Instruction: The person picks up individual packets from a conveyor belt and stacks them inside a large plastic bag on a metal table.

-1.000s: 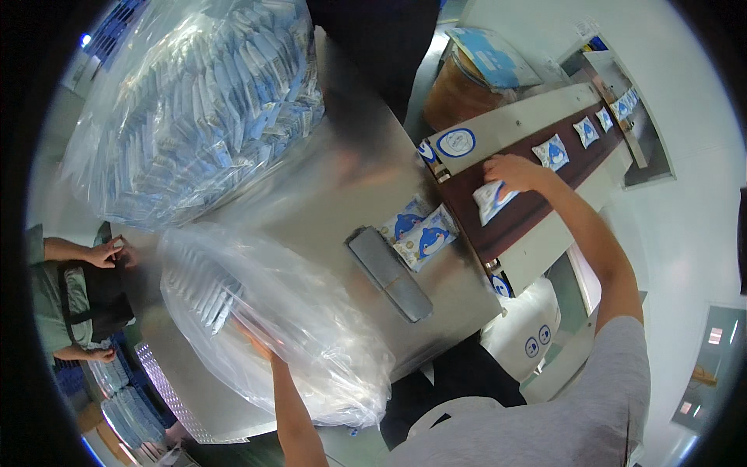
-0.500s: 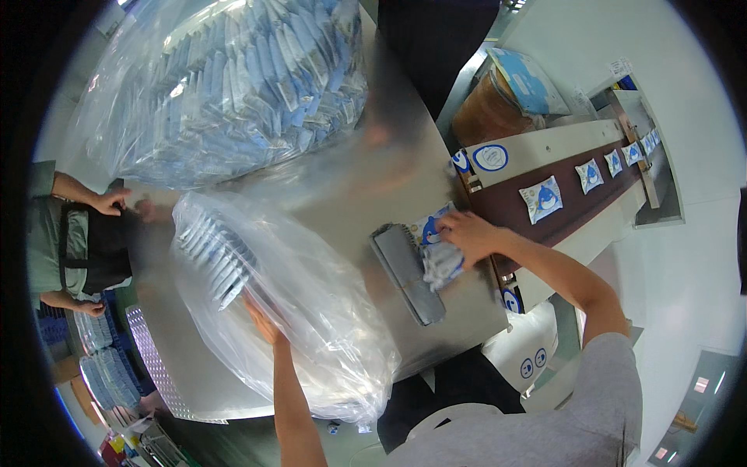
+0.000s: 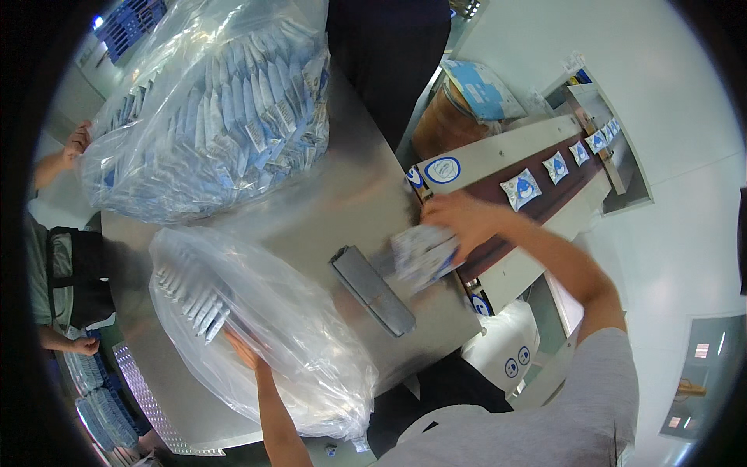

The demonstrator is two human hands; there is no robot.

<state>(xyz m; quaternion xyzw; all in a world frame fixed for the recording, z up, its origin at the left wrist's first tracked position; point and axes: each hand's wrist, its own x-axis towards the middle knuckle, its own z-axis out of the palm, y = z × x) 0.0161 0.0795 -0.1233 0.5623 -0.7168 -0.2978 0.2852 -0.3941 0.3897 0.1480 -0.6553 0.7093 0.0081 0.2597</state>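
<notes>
Blurred blue-and-white packets [image 3: 422, 257] fill the right hand [image 3: 465, 219]; a clear bag [image 3: 307, 342] lies partly filled.

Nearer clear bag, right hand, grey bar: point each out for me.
Nearer clear bag [image 3: 303, 342]: head view, on its loose plastic side.
Right hand [image 3: 465, 221]: head view, on its back.
Grey bar [image 3: 373, 291]: head view, mid-length on its upper face.

A second ago the right hand [image 3: 467, 222] was on a packet on the belt [image 3: 551, 204], but now it is at the belt's near end, gripping a bunch of packets [image 3: 424, 258] (too blurry to count). The two packets that lay on the table [image 3: 342, 183] beside the grey block [image 3: 373, 292] have left that spot. The other person's hand [image 3: 76, 142] has gone up from the table's edge to the big full bag [image 3: 226, 117].
</notes>
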